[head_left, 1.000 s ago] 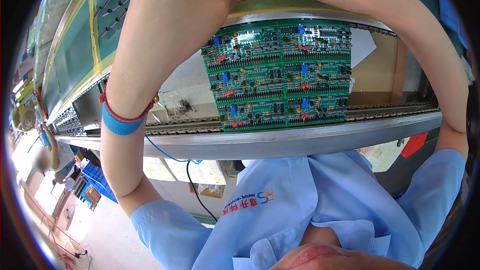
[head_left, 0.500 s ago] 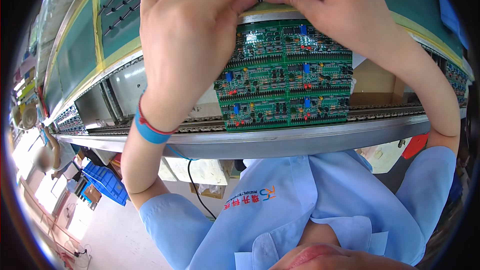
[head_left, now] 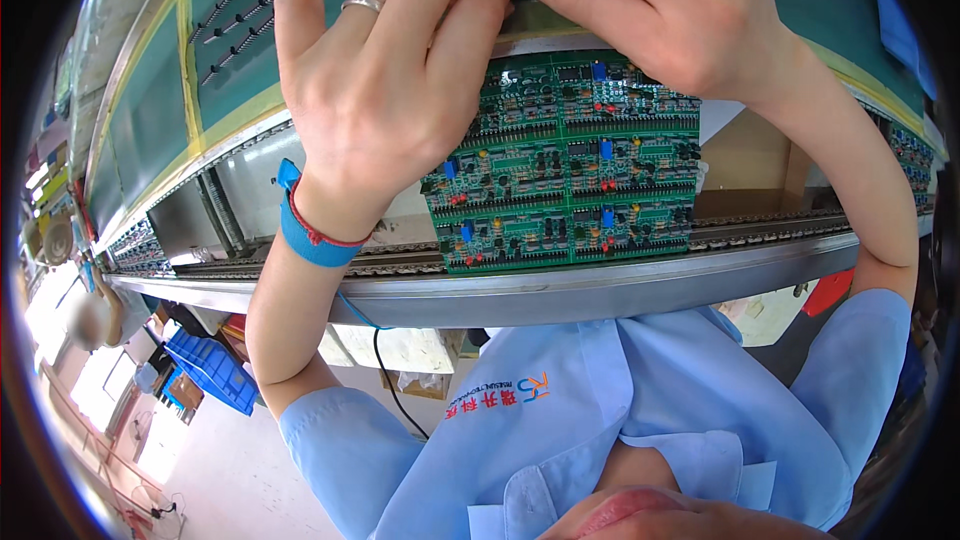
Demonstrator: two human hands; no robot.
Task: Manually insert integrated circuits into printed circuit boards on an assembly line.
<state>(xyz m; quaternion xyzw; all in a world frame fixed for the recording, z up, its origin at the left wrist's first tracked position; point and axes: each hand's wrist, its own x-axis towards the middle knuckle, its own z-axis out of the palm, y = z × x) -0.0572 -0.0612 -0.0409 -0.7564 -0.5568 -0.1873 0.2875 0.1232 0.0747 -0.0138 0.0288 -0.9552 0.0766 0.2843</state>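
Observation:
My left hand (head_left: 385,80), with a ring and a blue wrist strap (head_left: 318,240), reaches over the far part of the circuit board panel (head_left: 567,202). Its index finger and thumb are pinched, while the other fingers curl loosely. Fingertip to fingertip with it, my right hand (head_left: 665,25) is closed too, over the green work surface beyond the boards. Whatever sits between the fingertips is hidden behind them. The green panel carries rows of small parts, with blue blocks and red and yellow dots, and lies across the conveyor rails (head_left: 390,265).
Several black pin strips (head_left: 240,45) lie on the green mat (head_left: 150,80) at the far left. A metal rail (head_left: 640,292) runs along the near edge. More boards (head_left: 140,250) sit at the left on the line. A blue crate (head_left: 215,370) and another person (head_left: 95,320) are at lower left.
The small dark part seen between the fingertips earlier is now hidden. My left hand has turned, showing its ring and knuckles, and the right hand has shifted slightly left.

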